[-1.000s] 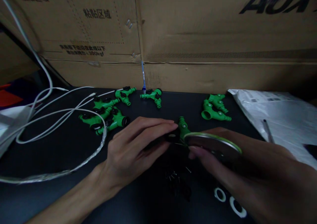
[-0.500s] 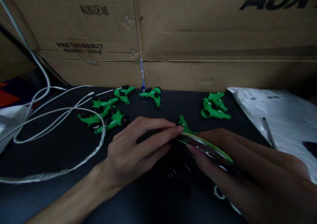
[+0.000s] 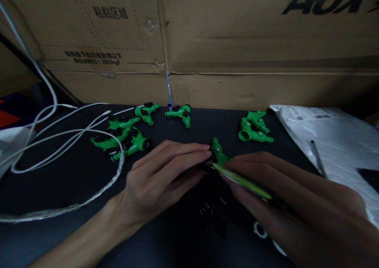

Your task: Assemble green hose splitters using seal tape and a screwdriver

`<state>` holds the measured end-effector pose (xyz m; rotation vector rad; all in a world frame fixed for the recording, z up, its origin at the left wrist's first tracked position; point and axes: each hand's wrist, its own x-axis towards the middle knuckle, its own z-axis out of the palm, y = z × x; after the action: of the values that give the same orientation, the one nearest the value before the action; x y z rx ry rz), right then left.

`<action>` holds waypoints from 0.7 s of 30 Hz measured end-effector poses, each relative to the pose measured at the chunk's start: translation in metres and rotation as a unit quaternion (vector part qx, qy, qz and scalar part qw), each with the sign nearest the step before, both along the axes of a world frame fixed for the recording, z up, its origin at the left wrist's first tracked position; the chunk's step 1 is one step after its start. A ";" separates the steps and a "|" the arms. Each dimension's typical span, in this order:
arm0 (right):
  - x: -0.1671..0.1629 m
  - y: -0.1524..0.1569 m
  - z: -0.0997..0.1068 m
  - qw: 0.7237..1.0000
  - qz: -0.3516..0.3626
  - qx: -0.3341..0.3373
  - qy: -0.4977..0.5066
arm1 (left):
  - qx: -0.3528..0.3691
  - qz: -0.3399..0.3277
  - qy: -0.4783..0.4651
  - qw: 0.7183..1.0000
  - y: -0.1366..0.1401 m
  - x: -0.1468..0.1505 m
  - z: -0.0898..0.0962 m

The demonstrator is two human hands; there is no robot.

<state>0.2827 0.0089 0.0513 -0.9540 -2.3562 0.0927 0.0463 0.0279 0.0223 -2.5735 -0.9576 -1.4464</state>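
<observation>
In the middle of the head view, my left hand [image 3: 161, 177] is closed, its fingertips pinched round a small dark piece [image 3: 209, 163] that they mostly hide. My right hand [image 3: 284, 197] grips a slim, flat tool with a lime-green edge [image 3: 241, 181]; its kind is not clear. The tool's thin tip meets or nearly meets the dark piece. Just beyond the fingertips lies a green Y-shaped hose connector body [image 3: 218, 151]. Below the hands, small metal pins [image 3: 206, 209] and dim black parts lie on the dark table [image 3: 142, 244].
Several green hose connectors with black valves [image 3: 137, 141] lie at left, beside white cables [image 3: 118, 173]. Two green connector bodies [image 3: 255, 135] sit at right. A white plastic mailer [image 3: 334, 121] carries a pen [image 3: 318, 157]. White rings [image 3: 259, 230] lie near my right hand. Cardboard [image 3: 225, 34] stands behind.
The lime-green-edged tool has turned, so its green edge faces me and its grey flat side is out of sight. My left fingertips have shifted slightly left, showing more of the green connector body.
</observation>
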 end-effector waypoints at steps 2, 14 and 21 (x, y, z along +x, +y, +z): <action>0.002 0.000 0.000 1.000 0.000 0.009 -0.002 | -0.001 0.004 0.001 1.000 0.000 0.000 0.000; -0.003 0.005 -0.004 0.999 -0.019 0.034 -0.031 | -0.008 0.003 0.016 1.000 -0.001 0.001 0.003; -0.001 0.004 -0.004 0.998 -0.020 0.057 -0.009 | -0.021 -0.003 0.014 1.000 -0.002 -0.001 0.000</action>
<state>0.2818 0.0128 0.0475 -0.9481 -2.3300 -0.0651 0.0456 0.0262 0.0221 -2.6203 -0.9878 -1.4020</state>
